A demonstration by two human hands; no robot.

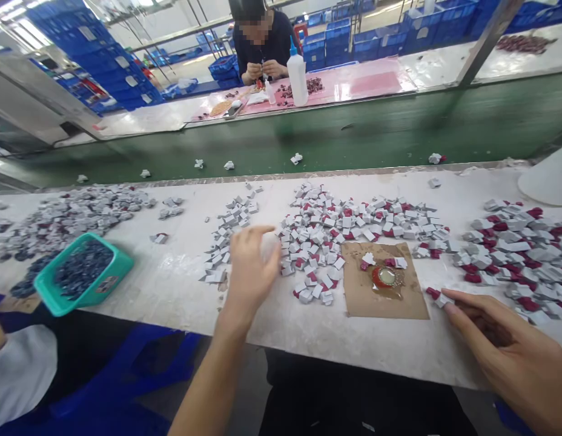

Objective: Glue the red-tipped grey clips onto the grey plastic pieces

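Note:
My right hand (508,345) pinches a small grey and dark red piece (439,297) between thumb and fingertips, just right of a brown cardboard square (363,303). On the cardboard is a wet, glossy puddle around a small round orange-rimmed dish (386,277), with two grey-and-red pieces (367,261) near it. My left hand (249,272) is raised over the table, its thumb and index finger curled around a blurred whitish piece (268,245). Beyond it spreads a heap of grey and red pieces (321,224). A smaller pile of grey pieces (233,215) lies left of that heap.
At the left stands a teal basket (122,266) of dark pieces, beside a grey heap (76,215). Another grey-and-red heap (517,254) lies at the right. Several pieces sit on a green belt (263,145). Across it, a person (267,48) works near a white bottle (297,79).

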